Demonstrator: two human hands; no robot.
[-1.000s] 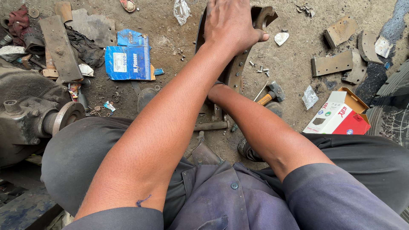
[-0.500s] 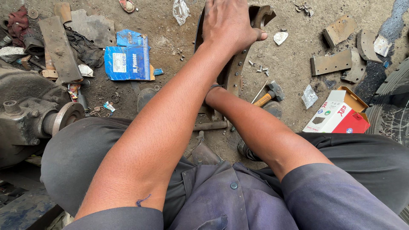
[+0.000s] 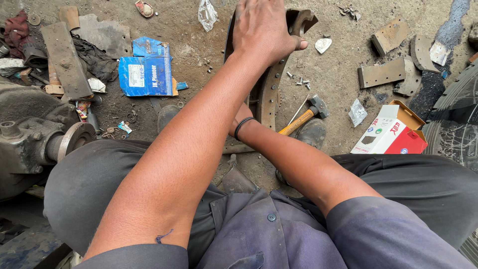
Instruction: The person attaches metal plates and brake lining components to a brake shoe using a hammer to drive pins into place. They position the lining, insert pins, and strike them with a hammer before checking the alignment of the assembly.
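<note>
My left hand (image 3: 261, 30) is clamped over the top end of a rusty curved brake shoe (image 3: 271, 94), which stands on edge on the dirt floor between my knees. My right hand (image 3: 242, 115), with a black band on its wrist, reaches to the lower part of the shoe. My left forearm hides most of that hand, so its grip does not show. A hammer (image 3: 304, 116) with a wooden handle lies on the ground just right of the shoe.
Several loose rivets (image 3: 298, 79) lie by the shoe. A white and red box (image 3: 388, 132), flat lining pieces (image 3: 381, 74) and a tyre (image 3: 458, 119) are at the right. A blue packet (image 3: 147, 72), scrap plates and an axle hub (image 3: 64, 142) are at the left.
My right wrist has slid a little lower along the shoe, toward me. My left hand keeps its hold on the top of the shoe.
</note>
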